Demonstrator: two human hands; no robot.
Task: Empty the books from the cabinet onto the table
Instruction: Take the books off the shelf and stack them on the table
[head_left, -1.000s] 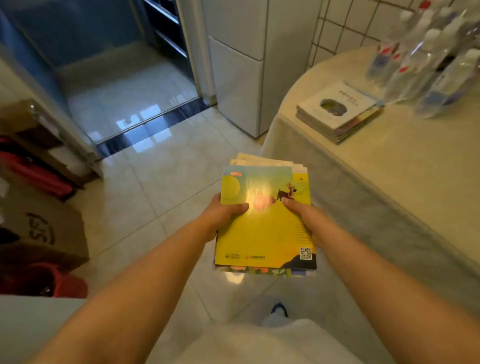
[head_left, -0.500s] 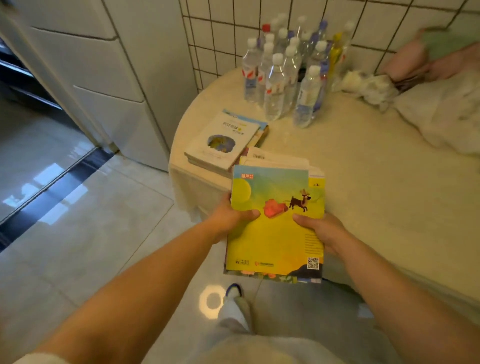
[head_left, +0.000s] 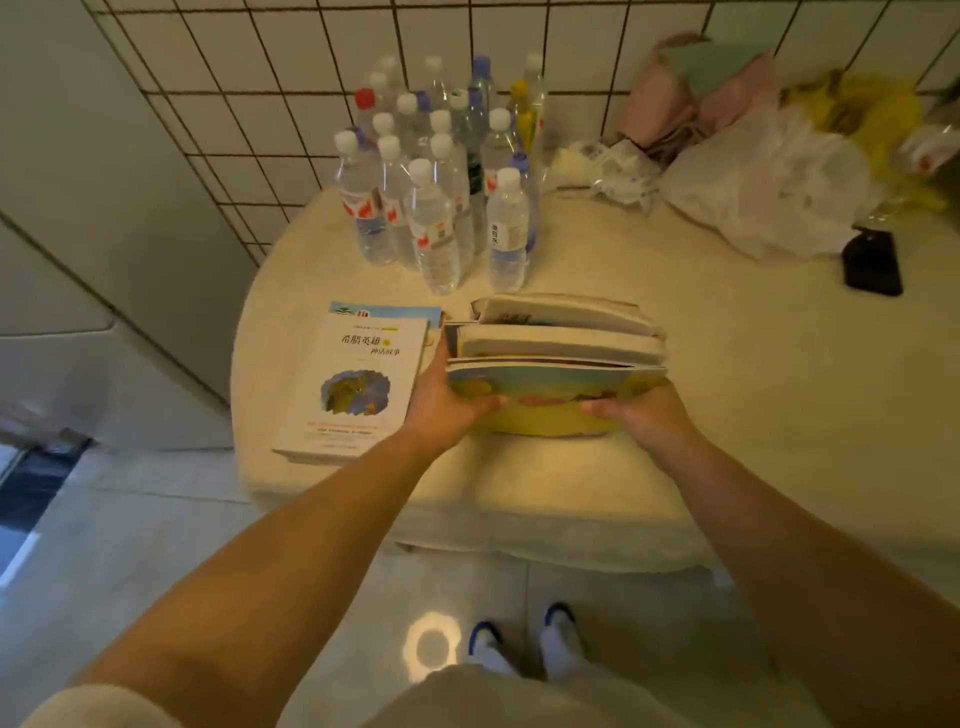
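Over the counter's (head_left: 649, 467) near edge, the left hand (head_left: 447, 405) and right hand (head_left: 644, 415) are clamped on opposite sides of a stack of books (head_left: 556, 358), thumbs on the yellow top cover, fingers hidden beneath. Tilted away, the stack shows page edges; whether its far end touches the counter is unclear. Just left lies a second book pile (head_left: 358, 379). Behind stand water bottles (head_left: 441, 192); blurred bags (head_left: 769, 187) and a dark phone (head_left: 872, 262) sit right.
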